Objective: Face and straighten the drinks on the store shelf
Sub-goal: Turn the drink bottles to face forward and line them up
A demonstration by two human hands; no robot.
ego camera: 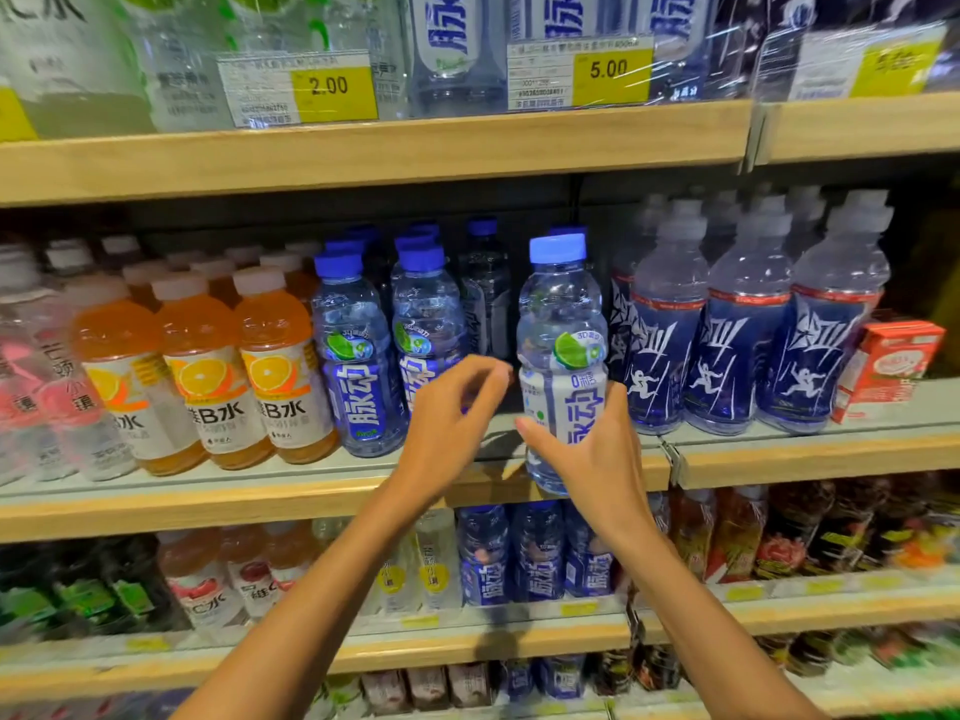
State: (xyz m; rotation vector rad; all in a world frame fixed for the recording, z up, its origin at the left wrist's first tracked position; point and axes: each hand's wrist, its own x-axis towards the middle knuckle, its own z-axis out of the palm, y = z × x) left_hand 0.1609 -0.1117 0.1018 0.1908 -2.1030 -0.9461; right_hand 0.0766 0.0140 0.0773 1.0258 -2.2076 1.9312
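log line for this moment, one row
phase: facing drinks | right hand: grips blue-cap bottle at front of middle shelf | left hand: loosely curled, holds nothing

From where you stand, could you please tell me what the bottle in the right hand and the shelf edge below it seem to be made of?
The held bottle looks like clear glossy plastic: see-through with bright highlights. The shelf edge looks like matte pale wood or wood-look laminate; I cannot tell which.

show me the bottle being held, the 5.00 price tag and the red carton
held blue-capped bottle (pixel 561 314), head view, clear body above the label
5.00 price tag (pixel 612 70), head view, yellow price panel
red carton (pixel 891 363), head view, front face
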